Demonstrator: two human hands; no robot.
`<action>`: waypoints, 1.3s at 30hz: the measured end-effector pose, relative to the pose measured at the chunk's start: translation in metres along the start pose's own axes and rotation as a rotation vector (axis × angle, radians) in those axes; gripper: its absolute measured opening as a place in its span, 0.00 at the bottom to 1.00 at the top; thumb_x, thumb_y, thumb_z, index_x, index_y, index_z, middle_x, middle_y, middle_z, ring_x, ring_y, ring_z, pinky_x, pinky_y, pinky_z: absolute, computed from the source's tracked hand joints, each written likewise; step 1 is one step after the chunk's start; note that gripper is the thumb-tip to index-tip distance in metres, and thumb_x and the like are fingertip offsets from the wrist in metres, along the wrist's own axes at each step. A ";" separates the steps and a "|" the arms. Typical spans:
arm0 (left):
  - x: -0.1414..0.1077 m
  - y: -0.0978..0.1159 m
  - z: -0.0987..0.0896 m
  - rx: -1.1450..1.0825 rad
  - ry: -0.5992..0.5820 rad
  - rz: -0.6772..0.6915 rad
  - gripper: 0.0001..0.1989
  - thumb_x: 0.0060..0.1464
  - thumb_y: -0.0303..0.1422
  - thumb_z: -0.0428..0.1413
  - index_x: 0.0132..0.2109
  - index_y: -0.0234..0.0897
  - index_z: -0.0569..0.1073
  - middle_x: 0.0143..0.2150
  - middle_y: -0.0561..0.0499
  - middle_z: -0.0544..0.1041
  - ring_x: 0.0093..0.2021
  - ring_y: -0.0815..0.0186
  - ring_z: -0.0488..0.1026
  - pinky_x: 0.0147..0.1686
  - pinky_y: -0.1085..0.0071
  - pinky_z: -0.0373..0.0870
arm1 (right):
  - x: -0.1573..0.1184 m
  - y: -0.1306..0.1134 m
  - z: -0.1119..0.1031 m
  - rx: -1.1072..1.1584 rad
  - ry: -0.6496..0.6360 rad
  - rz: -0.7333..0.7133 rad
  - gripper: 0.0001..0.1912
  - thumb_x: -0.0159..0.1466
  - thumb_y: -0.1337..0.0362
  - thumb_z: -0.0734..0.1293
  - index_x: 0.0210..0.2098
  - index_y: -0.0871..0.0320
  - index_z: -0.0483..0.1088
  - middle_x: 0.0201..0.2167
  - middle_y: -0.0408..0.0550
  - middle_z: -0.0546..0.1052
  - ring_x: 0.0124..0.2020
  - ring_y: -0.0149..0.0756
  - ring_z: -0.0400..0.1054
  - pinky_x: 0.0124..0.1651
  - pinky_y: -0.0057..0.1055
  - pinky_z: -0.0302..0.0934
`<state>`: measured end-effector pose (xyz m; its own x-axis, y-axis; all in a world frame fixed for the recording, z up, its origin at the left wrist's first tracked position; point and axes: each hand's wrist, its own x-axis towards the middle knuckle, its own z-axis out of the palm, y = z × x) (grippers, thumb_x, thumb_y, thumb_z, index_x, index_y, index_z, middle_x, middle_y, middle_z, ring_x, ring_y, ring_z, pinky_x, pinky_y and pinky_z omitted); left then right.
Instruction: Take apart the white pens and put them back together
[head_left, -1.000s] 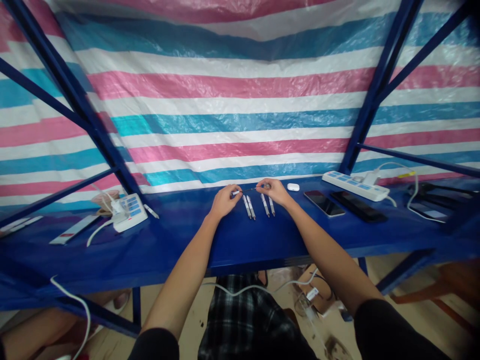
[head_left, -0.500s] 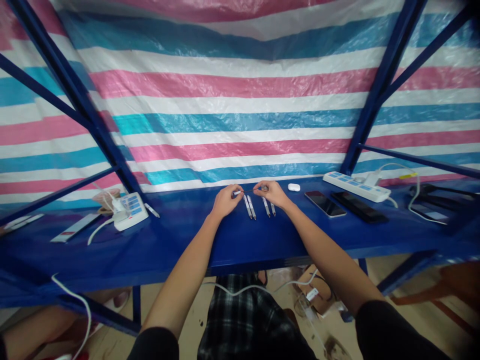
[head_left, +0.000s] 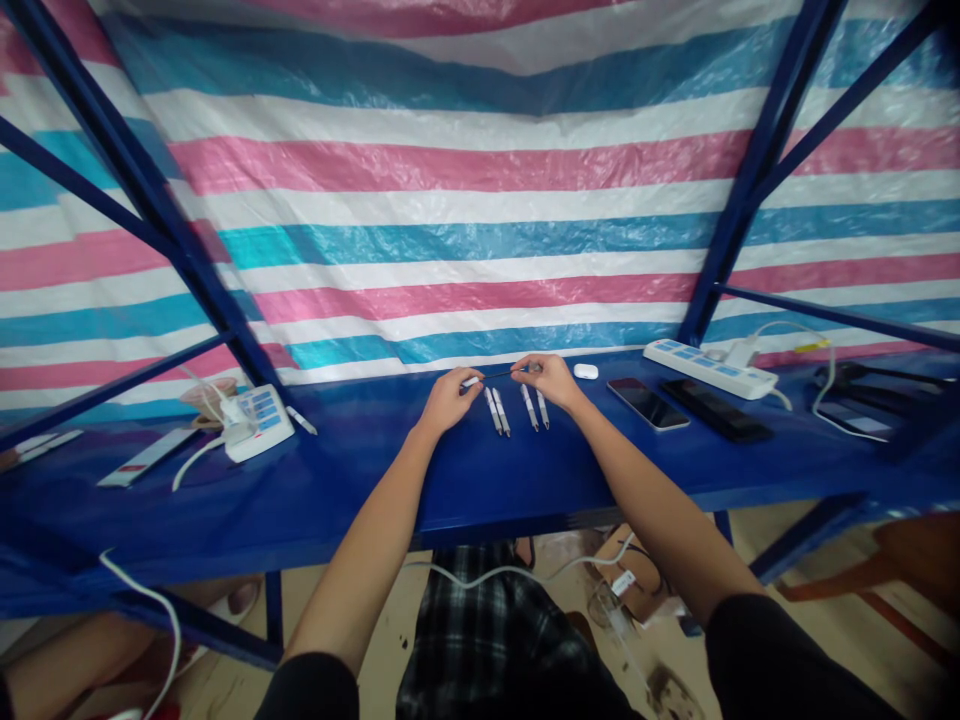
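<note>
A sheet striped in pink, white and blue (head_left: pixel 450 180) hangs behind the blue worktop (head_left: pixel 495 480), just past its back edge. Close to that edge, about midway along, my hands face each other. My left hand (head_left: pixel 448 402) pinches a white pen piece (head_left: pixel 470 381) between thumb and fingers; my right hand (head_left: pixel 551 380) grasps the far end of a thin dark rod (head_left: pixel 496 375) that spans the gap between them. Something greyish also shows in my right fingers, too small to make out.

As I judge it, this pen is only partway: piece and rod do not sit closed up as one, and whether the rod is going in or coming out I cannot tell. Four others look whole from here, lying just on the front-edge side of my hands as a left pair of pens (head_left: pixel 502 412) and a right pair of pens (head_left: pixel 529 408), tips toward the front edge. I touch none of them. Off toward the worktop's right end, the white case (head_left: pixel 586 371) and the phone (head_left: pixel 647 402) lie untouched
</note>
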<state>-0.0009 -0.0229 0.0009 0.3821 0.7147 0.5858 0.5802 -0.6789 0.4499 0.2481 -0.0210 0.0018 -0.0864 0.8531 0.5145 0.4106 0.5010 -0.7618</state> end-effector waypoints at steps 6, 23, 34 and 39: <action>0.001 -0.006 -0.001 0.027 -0.039 -0.001 0.15 0.65 0.37 0.55 0.53 0.39 0.80 0.46 0.45 0.81 0.45 0.59 0.78 0.48 0.65 0.71 | 0.001 0.004 -0.002 0.011 -0.004 0.000 0.19 0.54 0.50 0.74 0.37 0.58 0.81 0.22 0.42 0.71 0.26 0.33 0.61 0.32 0.30 0.53; 0.002 -0.012 -0.001 0.013 -0.060 0.002 0.15 0.63 0.37 0.57 0.53 0.41 0.82 0.43 0.46 0.82 0.45 0.58 0.78 0.48 0.66 0.70 | 0.005 0.011 -0.009 0.022 0.001 0.022 0.19 0.53 0.51 0.75 0.37 0.59 0.81 0.19 0.39 0.67 0.24 0.32 0.57 0.31 0.31 0.51; 0.003 -0.007 0.002 0.011 -0.095 0.023 0.17 0.63 0.39 0.58 0.55 0.39 0.81 0.42 0.46 0.80 0.43 0.60 0.77 0.46 0.67 0.70 | -0.002 -0.003 -0.001 -0.019 -0.057 -0.021 0.16 0.55 0.53 0.74 0.37 0.58 0.82 0.21 0.41 0.70 0.25 0.32 0.59 0.32 0.31 0.52; 0.003 -0.001 0.005 -0.010 -0.091 0.025 0.17 0.62 0.41 0.60 0.53 0.40 0.82 0.42 0.46 0.81 0.40 0.61 0.77 0.44 0.68 0.70 | -0.006 -0.015 0.012 -0.082 -0.100 -0.058 0.15 0.57 0.54 0.73 0.36 0.58 0.83 0.23 0.43 0.73 0.27 0.33 0.62 0.35 0.31 0.53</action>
<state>0.0028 -0.0193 -0.0016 0.4604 0.7094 0.5337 0.5627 -0.6982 0.4426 0.2313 -0.0315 0.0055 -0.2006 0.8353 0.5119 0.4747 0.5400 -0.6950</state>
